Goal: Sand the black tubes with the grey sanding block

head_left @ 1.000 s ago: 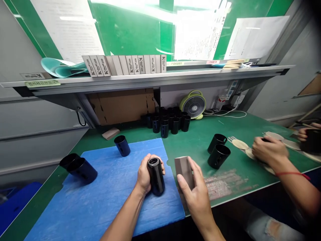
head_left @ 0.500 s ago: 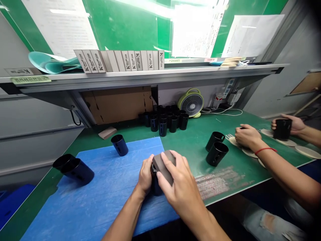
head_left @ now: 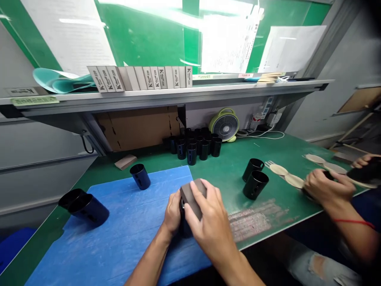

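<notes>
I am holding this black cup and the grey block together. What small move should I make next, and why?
Probably rub the grey sanding block in short strokes along the black cup, because your right hand has the block pressed on the cup, and your left hand grips the cup steady.

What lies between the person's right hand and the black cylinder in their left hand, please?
In the head view, a grey sanding block lies there, held in the right hand against the top of the black cylinder.

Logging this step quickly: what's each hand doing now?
Left hand: closed, holding a black cylindrical cup.
Right hand: closed, holding a grey rectangular sanding block.
</notes>
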A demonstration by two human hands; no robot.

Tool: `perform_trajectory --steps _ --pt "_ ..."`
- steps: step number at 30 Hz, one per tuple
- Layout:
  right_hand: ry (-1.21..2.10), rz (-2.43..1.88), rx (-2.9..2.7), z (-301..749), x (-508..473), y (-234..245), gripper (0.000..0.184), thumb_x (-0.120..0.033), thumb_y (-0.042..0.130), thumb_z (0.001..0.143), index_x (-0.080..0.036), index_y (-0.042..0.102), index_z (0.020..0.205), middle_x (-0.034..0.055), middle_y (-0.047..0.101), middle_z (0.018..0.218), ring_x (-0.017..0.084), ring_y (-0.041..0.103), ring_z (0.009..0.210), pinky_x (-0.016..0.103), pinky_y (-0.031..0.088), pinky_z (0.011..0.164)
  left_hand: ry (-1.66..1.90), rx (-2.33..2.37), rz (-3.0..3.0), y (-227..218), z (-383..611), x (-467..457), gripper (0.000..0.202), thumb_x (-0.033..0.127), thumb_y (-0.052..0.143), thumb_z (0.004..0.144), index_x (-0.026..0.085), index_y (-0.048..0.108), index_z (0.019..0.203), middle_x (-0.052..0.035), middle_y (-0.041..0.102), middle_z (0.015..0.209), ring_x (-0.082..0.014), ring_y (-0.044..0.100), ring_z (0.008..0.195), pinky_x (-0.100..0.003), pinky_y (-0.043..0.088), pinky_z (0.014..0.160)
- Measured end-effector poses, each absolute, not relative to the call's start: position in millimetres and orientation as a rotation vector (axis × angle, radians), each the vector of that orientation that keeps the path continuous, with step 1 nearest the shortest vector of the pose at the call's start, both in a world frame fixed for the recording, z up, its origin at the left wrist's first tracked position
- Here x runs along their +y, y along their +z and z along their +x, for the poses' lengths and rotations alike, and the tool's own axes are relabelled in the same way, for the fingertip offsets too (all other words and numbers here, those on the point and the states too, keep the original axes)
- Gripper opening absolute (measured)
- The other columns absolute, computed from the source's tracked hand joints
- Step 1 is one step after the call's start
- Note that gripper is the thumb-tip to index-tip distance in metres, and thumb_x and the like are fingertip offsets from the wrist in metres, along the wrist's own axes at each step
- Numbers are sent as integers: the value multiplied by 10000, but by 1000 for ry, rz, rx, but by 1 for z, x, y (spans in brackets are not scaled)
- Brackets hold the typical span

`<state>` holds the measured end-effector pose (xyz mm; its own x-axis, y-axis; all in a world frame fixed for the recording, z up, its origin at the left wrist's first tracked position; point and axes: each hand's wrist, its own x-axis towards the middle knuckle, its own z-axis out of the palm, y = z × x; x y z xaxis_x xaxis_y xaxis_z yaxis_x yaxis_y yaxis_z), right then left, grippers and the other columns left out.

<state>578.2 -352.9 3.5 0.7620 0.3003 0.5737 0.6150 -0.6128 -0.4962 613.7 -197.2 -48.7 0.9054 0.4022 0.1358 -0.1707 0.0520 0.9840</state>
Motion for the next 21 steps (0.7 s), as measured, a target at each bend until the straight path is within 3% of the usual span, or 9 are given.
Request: perform_trajectory --steps 2,5,8,13,21 --pt "-596 -2221 -705 572 -352 -11 590 -212 549 956 -224 421 1531 160 375 1523 339 466 1306 516 498 1035 403 203 1414 -49 616 -197 243 415 643 838 217 747 741 -51 721 800 -242 620 838 -336 480 881" --pt "-638 -2189 -755 560 -362 -40 639 -186 552 947 -269 377 1556 137 346 1555 343 461 1335 507 505 1026 97 146 1189 -43 619 -200 475 527 452 929 171 701 737 -77 675 682 -235 624 647 -349 502 686" --pt "-633 -2120 -625 561 -375 -55 647 -233 554 971 -263 329 1577 138 363 1546 348 437 1368 551 458 1080 13 174 991 -36 622 -204 499 547 436 926 143 676 758 -79 649 631 -221 609 544 -318 470 562" --pt "-667 -2057 -557 574 -366 -50 760 -314 582 980 -228 179 1619 158 352 1554 350 389 1416 574 418 1126 53 248 837 -37 627 -198 429 471 479 907 121 669 747 -80 636 625 -200 605 537 -293 478 561" --pt "-535 -2222 -727 571 -327 -69 727 -230 525 970 -244 202 1621 162 332 1559 363 428 1358 550 499 1047 -8 327 667 -49 637 -186 376 412 505 880 112 668 724 -95 634 643 -200 598 550 -309 479 592"
